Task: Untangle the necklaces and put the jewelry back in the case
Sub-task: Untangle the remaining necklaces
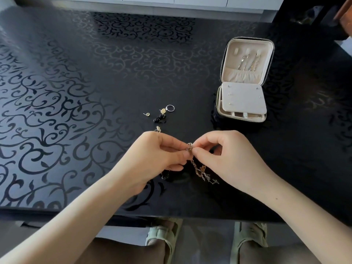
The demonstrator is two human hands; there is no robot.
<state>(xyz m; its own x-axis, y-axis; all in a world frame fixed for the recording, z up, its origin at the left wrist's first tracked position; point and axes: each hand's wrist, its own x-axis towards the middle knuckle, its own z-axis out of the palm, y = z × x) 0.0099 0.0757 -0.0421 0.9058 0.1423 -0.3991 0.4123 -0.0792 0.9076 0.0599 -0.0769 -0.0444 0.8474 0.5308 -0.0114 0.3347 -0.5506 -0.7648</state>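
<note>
1. Necklaces (pixel 200 169), gold and silver chains knotted together, hang between both hands near the front edge of the black patterned table (pixel 95 88). Their lower end rests on the tabletop.
2. The left hand (pixel 152 155) pinches the top of the knot between thumb and forefinger, and its other fingers curl underneath.
3. The right hand (pixel 226 155) pinches the same spot from the opposite side, its fingertips meeting those of the left.
4. The case (pixel 245 103) stands open behind and to the right, with chains hanging in its lid.
5. A ring (pixel 170 108), small earrings (pixel 163 111) and a black piece (pixel 159 119) lie loose behind the left hand.
</note>
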